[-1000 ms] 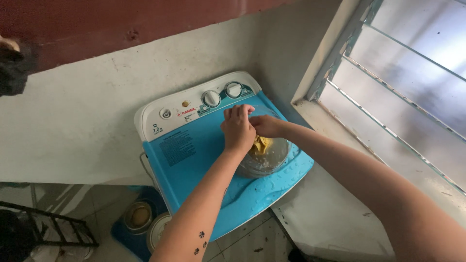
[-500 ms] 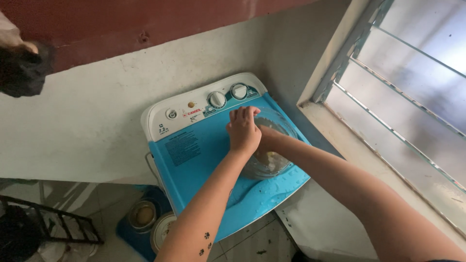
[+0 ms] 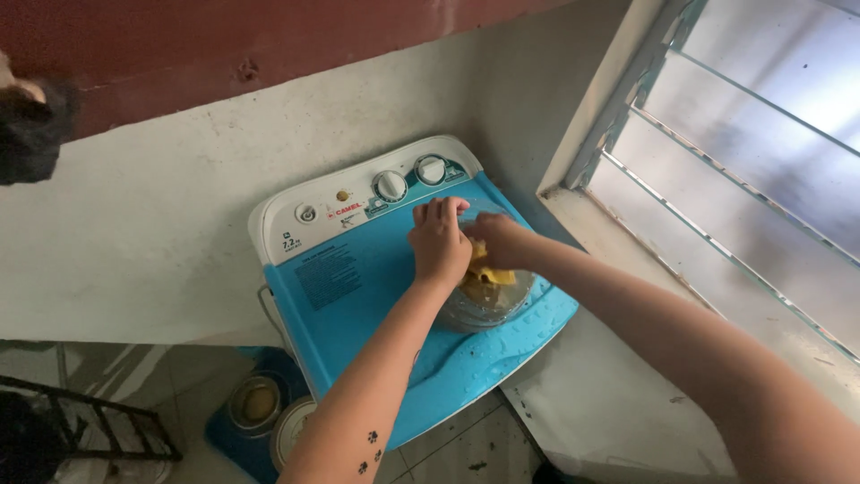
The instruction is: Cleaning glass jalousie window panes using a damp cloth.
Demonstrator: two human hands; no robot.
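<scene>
Washing machine (image 3: 358,296): blue top with a white control strip along the far edge carrying round dials (image 3: 391,185); stands in a corner against a pale wall, with a louvred window (image 3: 735,179) to the right. Round clear-lidded opening (image 3: 488,305) on the right part of the blue top, its rim wet, water droplets on the blue surface beside it. Yellow cloth (image 3: 488,272): bunched, held over this opening, partly hidden by both hands. Left hand (image 3: 439,240): back facing up, fingers curled down and clenched on the cloth at the left rim of the opening. Right hand (image 3: 497,240): comes in from the right, fingers closed around the top of the same cloth, touching the left hand. Left forearm bears small dark paw-print marks near the elbow. Floor, near left: two round bowls (image 3: 269,412) on a blue mat, just beside the machine's base. Dark metal rack (image 3: 98,430) further left on the floor. Dark object (image 3: 31,134) at the far left edge against the wall, kind not discernible.
</scene>
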